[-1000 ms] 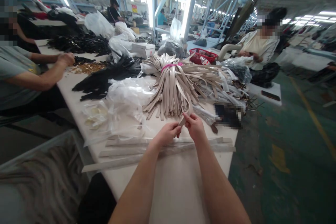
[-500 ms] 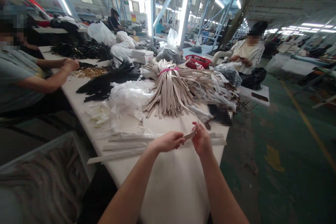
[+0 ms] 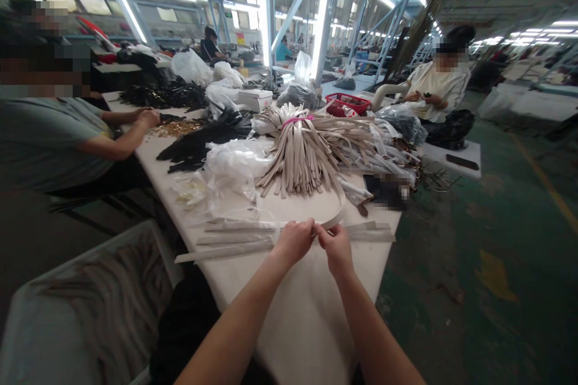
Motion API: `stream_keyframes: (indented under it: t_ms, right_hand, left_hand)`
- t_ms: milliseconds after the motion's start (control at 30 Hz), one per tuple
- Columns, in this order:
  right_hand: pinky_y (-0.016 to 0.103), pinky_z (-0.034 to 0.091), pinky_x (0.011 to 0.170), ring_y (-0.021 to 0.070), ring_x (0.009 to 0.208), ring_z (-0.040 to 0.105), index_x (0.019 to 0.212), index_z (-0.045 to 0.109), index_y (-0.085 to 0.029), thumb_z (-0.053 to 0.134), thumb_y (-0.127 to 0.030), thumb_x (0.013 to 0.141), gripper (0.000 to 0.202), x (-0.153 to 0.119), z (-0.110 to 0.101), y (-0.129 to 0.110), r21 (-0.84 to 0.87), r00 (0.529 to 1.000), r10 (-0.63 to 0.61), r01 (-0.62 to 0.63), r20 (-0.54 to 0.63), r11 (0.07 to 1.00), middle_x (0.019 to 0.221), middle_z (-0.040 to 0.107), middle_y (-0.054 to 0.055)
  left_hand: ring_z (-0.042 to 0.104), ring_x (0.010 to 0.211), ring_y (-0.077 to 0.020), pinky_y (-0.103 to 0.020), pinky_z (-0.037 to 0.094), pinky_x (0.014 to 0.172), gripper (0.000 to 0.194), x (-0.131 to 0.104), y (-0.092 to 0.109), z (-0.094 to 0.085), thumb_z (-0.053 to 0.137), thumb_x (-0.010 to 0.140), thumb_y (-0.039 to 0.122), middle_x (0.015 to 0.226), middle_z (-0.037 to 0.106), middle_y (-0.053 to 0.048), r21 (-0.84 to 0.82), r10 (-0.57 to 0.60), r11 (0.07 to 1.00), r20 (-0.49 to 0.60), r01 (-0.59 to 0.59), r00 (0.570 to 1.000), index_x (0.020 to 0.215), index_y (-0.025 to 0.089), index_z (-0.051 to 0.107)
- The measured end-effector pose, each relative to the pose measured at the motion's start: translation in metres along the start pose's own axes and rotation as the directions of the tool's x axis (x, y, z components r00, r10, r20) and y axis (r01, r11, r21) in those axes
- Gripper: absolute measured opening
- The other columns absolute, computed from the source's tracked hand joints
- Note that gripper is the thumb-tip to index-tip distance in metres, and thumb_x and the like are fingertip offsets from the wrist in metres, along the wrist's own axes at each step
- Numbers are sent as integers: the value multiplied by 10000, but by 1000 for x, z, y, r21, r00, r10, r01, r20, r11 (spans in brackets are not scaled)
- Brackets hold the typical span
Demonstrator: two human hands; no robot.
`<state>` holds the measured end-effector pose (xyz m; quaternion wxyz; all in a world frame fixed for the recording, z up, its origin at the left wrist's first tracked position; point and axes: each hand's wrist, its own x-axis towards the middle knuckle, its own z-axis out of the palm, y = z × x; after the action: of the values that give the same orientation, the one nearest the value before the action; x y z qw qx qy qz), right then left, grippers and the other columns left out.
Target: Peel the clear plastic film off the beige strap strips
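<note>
A beige strap (image 3: 338,212) curves down from the right side of a bundle of straps (image 3: 295,159) tied with a pink band. My left hand (image 3: 295,240) is closed on the strap's near end. My right hand (image 3: 334,245) pinches it right beside the left, the fingertips of both hands meeting. What lies between the fingertips is too small to make out. Beneath and behind my hands, several long pale strips (image 3: 235,249) lie across the white table (image 3: 298,307).
Clear plastic bags (image 3: 237,162) and black straps (image 3: 203,141) lie left of the bundle. A red basket (image 3: 347,105) stands behind it. At lower left is a bin (image 3: 27,307) of straps. Co-workers sit at the left (image 3: 58,132) and far right (image 3: 440,84).
My hands have come together; my right hand has moved left and turned its fingers down onto the strap. The strap now bends in a wider loop. The view has shifted slightly.
</note>
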<state>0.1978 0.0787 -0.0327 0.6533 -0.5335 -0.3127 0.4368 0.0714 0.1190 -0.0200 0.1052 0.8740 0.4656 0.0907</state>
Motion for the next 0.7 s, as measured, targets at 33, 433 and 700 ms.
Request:
stream_keyframes:
  t_ms: [33, 433, 700]
  right_hand:
    - [193, 295, 391, 72, 438, 413, 873, 680, -132, 826, -452, 696, 394, 1, -2, -1, 43, 999, 36, -38, 40, 998, 574, 531, -40]
    - [188, 186, 383, 40, 425, 293, 871, 697, -119, 827, -456, 690, 404, 0, 2, -4, 155, 993, 80, -92, 85, 984, 526, 441, -71]
    - [176, 207, 364, 37, 408, 302, 764, 621, -152, 814, -452, 716, 360, 5, 1, -1, 250, 999, 51, -47, -10, 967, 509, 409, -88]
  left_hand:
    - [682, 860, -285, -379, 457, 794, 125, -2, 0, -1, 506, 951, 283, 901, 706, -125, -1, 2, 1000, -4, -2, 1000, 1023, 196, 560]
    - [682, 777, -236, -337, 480, 746, 194, -11, 11, -29, 356, 970, 123, 864, 681, -71, 115, 94, 990, -67, -86, 993, 1102, 180, 486]
    - [704, 792, -236, -332, 507, 763, 218, -12, 19, -42, 355, 970, 113, 865, 690, -100, 136, 72, 988, -21, -69, 997, 1155, 153, 463]
